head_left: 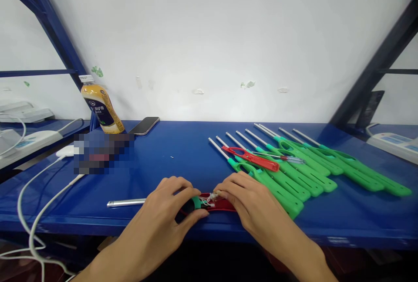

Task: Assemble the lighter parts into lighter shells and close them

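Note:
An opened red lighter (224,205) with a metal barrel (126,203) pointing left lies near the blue table's front edge. My left hand (170,208) is closed on it, thumb and fingers around the teal collar (196,202). Over the red shell, the fingertips of my right hand (243,199) pinch a small clear part (213,196) with thin white wires beside it. Several green lighters (287,171) lie in a slanted row to the right. On top of them rest a loose red shell half (251,158) and a screwdriver with a clear handle (293,159).
A drink bottle (102,107) and a phone (145,126) stand and lie at the back left. White cables (32,205) hang over the left edge. A blue metal frame (54,20) rises at the left, a dark post (369,64) at the right.

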### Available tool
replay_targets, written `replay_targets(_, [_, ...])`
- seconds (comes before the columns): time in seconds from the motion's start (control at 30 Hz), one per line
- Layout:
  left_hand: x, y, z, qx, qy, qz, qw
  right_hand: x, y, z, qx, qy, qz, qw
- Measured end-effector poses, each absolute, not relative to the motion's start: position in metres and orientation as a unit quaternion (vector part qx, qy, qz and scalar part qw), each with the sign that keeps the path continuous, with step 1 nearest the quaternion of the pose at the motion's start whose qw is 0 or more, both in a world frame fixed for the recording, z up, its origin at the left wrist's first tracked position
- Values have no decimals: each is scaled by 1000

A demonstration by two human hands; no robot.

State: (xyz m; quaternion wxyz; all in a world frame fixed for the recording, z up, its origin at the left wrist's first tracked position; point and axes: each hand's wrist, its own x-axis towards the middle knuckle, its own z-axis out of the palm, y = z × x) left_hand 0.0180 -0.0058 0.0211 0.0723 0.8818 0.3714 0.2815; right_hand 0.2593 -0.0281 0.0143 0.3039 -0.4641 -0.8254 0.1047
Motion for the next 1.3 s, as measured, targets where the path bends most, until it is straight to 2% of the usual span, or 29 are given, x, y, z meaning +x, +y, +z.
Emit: replay_targets(1.3, [18, -8, 19, 864, 423, 267, 54, 258, -27, 16, -472, -820, 113, 302])
